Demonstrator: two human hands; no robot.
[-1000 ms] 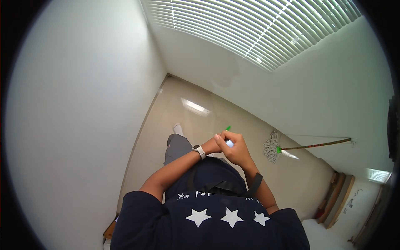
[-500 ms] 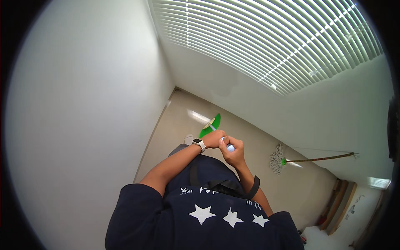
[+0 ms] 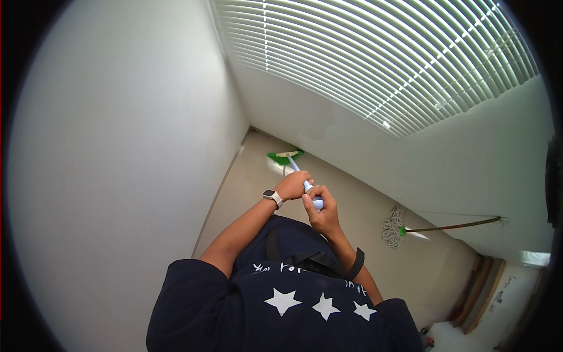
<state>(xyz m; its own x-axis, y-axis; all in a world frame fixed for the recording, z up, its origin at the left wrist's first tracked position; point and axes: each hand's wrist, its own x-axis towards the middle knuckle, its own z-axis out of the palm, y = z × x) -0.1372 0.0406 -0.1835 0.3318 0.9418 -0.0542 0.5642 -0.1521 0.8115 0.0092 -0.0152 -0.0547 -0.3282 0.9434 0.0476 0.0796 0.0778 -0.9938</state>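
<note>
Both of my hands grip the light blue handle of a broom (image 3: 295, 165). My left hand (image 3: 292, 185), with a white-banded watch on its wrist, wraps the shaft lower down. Closer to my body, my right hand (image 3: 321, 210) closes round the thick upper end of the handle. The broom's green bristle head (image 3: 275, 159), with a cream-coloured block, is on the floor near the foot of the wall below the blinds. It lies close to the room's far corner.
A string mop (image 3: 394, 230) with a dark reddish stick leans at the right wall. White blinds (image 3: 363, 53) cover the window above. A plain white wall (image 3: 129, 141) rises at my left. Brown wooden boards (image 3: 482, 293) stand at the lower right, on the beige floor (image 3: 358, 234).
The broom head has moved away from me, toward the far wall, and turned more sideways. My left hand has shifted slightly forward and left; both hands keep their grip.
</note>
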